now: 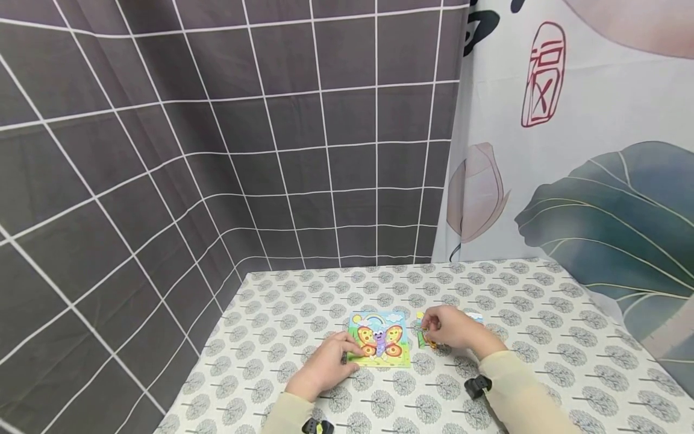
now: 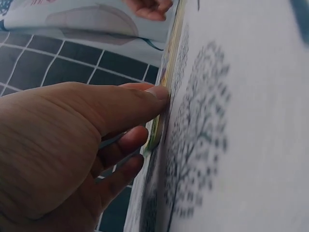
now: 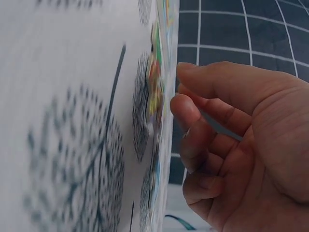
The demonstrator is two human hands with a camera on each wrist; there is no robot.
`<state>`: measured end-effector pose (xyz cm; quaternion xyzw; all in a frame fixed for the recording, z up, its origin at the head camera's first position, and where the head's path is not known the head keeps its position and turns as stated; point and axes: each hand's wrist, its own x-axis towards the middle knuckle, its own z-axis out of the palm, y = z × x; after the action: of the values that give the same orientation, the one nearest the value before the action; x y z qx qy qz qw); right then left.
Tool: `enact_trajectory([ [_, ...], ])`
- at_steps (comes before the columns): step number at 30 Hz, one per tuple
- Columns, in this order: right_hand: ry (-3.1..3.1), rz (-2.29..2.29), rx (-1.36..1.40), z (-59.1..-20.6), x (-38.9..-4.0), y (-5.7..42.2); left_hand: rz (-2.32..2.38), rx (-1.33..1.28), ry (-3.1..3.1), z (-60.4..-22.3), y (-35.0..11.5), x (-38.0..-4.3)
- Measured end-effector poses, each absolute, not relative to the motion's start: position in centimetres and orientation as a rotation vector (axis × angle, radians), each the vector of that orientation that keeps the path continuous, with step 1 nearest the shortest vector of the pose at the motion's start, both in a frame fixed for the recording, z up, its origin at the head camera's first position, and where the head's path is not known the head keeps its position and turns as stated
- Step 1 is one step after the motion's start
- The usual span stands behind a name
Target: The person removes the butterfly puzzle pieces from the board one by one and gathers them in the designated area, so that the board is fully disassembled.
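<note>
A square puzzle board (image 1: pixel 379 340) with a purple-bodied butterfly and a rainbow lies flat on the patterned tablecloth. My left hand (image 1: pixel 331 360) holds its lower left corner, the thumb at the near edge and fingers over the side. In the left wrist view, that thumb (image 2: pixel 130 104) presses on the board's thin edge. To the right of the board, my right hand (image 1: pixel 455 327) hovers over colourful puzzle pieces (image 1: pixel 428 342), partly hiding them. The right wrist view has thumb and index tips apart with nothing between them, beside the pieces (image 3: pixel 155 92) on the cloth.
Another light blue and white piece (image 1: pixel 475 316) shows behind the right wrist. The tablecloth (image 1: pixel 303 301) has grey tree prints. A dark gridded curtain (image 1: pixel 325 181) borders the table at the left and back, and a white leaf-print curtain (image 1: pixel 607 229) hangs at the right.
</note>
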<state>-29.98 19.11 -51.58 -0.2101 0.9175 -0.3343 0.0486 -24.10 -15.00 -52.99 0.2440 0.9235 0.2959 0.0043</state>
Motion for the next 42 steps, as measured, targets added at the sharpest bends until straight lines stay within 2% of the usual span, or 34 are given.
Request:
enact_trajectory([
  [13, 2.812, -0.925, -0.708, -50.9, -29.7, 14.8, 0.837, 0.985, 2.878, -52.7, -13.3, -23.3],
  [25, 2.786, -0.861, -0.769, -51.4, -30.8, 11.1, 0.771, 0.961, 2.885, -53.0, -13.1, -23.3],
  [42, 2.765, -0.837, -0.752, -51.8, -30.9, 9.8, 0.778, 0.949, 2.901, -53.1, -13.1, -23.4],
])
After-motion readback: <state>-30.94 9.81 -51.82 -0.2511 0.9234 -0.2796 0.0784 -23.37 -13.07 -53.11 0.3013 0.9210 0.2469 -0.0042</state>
